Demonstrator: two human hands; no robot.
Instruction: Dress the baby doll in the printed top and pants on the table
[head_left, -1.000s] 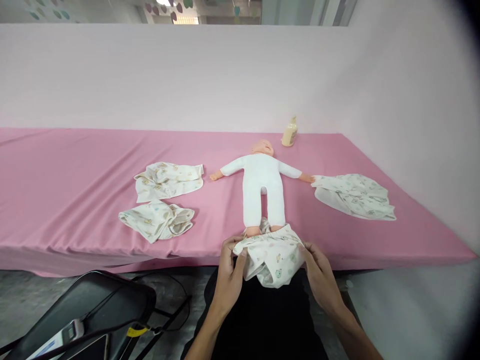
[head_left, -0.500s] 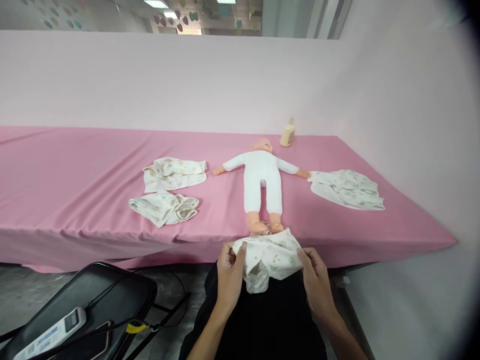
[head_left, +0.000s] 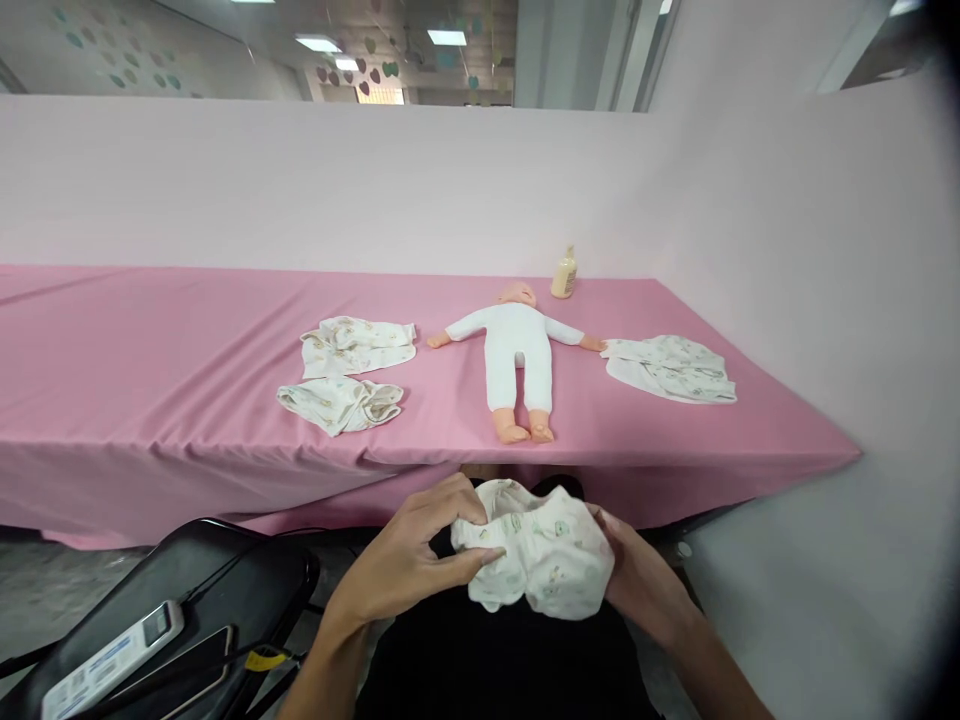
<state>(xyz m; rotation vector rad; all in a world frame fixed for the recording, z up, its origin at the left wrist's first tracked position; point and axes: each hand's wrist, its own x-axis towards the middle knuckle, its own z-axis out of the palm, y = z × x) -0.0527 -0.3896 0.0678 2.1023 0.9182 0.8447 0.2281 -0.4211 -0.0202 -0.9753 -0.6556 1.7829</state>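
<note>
Over my lap I hold a small white printed baby garment (head_left: 555,555), bunched, with an opening at its top. My left hand (head_left: 420,545) pinches its left edge between thumb and fingers. At the right side, my right hand (head_left: 637,570) grips the cloth; most of its fingers are hidden behind the fabric. Beyond the garment, a baby doll (head_left: 517,350) in a white suit lies on its back on the pink-covered table (head_left: 187,370), arms spread, feet toward me. Neither hand touches the doll.
Two printed garments, an upper one (head_left: 358,346) and a lower one (head_left: 341,402), lie left of the doll. Another garment (head_left: 671,368) lies by its right-side hand. A pump bottle (head_left: 564,274) stands near its head. A black chair (head_left: 247,590) holds a white device (head_left: 112,660) and a phone.
The garment has come back from the table edge and the doll's feet, over my lap. It is now bunched with its opening upward, and my left hand has turned to pinch it from the side.
</note>
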